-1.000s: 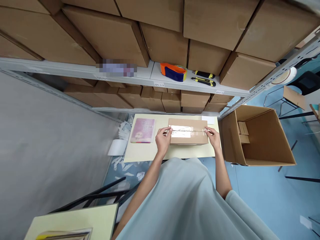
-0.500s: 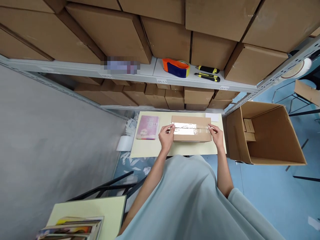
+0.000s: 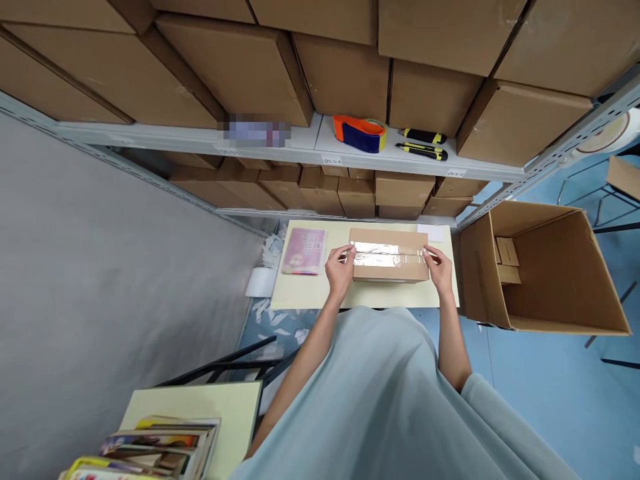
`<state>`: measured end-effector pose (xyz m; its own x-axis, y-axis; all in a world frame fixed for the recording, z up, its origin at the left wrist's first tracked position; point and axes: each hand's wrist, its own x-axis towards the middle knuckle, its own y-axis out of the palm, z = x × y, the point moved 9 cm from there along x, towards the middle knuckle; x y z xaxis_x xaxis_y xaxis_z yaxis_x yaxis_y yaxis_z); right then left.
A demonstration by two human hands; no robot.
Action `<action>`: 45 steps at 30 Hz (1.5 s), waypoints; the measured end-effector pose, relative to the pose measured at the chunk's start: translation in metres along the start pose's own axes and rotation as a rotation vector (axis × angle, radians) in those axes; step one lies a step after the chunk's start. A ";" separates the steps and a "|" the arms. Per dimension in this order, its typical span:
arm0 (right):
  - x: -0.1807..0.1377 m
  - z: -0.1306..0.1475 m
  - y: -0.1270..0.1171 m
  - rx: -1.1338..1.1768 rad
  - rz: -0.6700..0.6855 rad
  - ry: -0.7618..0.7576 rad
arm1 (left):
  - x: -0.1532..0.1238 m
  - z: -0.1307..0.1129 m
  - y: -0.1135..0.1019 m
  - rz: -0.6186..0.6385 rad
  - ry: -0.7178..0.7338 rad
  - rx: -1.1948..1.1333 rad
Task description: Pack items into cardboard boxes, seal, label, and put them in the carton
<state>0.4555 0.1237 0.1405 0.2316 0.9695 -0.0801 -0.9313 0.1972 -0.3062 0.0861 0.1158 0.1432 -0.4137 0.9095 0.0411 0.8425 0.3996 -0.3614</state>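
Observation:
A closed brown cardboard box (image 3: 390, 273) lies flat on the small pale-yellow table (image 3: 310, 297). Shiny clear tape (image 3: 375, 260) runs along the seam on its top. At the box's left end is my left hand (image 3: 341, 273), its thumb and forefinger pinched on the edge where the tape meets it. My right hand (image 3: 440, 272) pinches the right end of the seam in the same way. How much of the grip is tape and how much is cardboard cannot be made out. To the left lies a pink booklet (image 3: 303, 251).
Shelves full of cartons stand ahead; an orange-and-blue tape dispenser (image 3: 359, 135) and black-and-yellow utility knives (image 3: 421, 151) lie on one. A large open carton (image 3: 560, 280) is at the right. Books (image 3: 165, 447) lie on another table at lower left. Paper scraps litter the floor.
The whole view has shifted slightly, so things appear a little farther right. Both hands keep their places at the two ends of the box.

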 end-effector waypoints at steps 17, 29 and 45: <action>-0.003 0.001 0.001 0.053 -0.059 -0.012 | -0.001 0.001 -0.003 -0.017 0.007 -0.053; -0.009 -0.003 0.005 0.036 -0.153 -0.014 | -0.002 0.004 -0.003 -0.020 0.016 -0.050; -0.012 -0.004 0.008 0.073 -0.143 -0.025 | -0.002 0.006 -0.006 -0.036 0.022 -0.064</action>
<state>0.4460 0.1132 0.1351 0.3569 0.9340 -0.0171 -0.9076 0.3423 -0.2431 0.0800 0.1114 0.1399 -0.4367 0.8966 0.0735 0.8479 0.4375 -0.2993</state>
